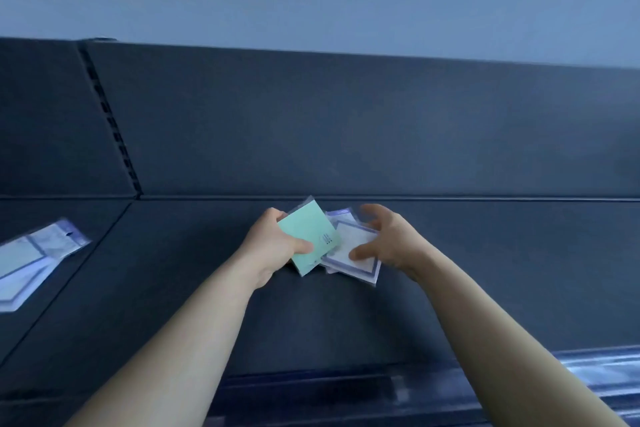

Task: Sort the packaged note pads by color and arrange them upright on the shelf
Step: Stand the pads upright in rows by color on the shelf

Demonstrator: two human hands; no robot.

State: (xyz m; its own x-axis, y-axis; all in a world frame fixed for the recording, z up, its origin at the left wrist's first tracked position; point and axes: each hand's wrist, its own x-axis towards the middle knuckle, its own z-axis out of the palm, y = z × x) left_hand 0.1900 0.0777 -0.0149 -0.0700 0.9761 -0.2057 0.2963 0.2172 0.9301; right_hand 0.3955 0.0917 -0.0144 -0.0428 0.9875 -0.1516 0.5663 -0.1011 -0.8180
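My left hand (277,241) grips a green packaged note pad (308,232), thumb on its front face, tilted just above the dark shelf (173,288). Right beside it, my right hand (384,239) curls over a small pile of white, purple-bordered packaged note pads (353,253) lying flat on the shelf; thumb and fingertips touch the top pack's edges. The green pad overlaps the pile's left side. More packaged pads (31,260) lie flat at the far left, one pale green, the others white with purple borders.
The shelf's dark back panel (346,132) rises right behind the pads, with a slotted upright (110,125) at the left. A seam (69,284) splits the shelf into two sections. A glossy price rail (519,378) runs along the front edge.
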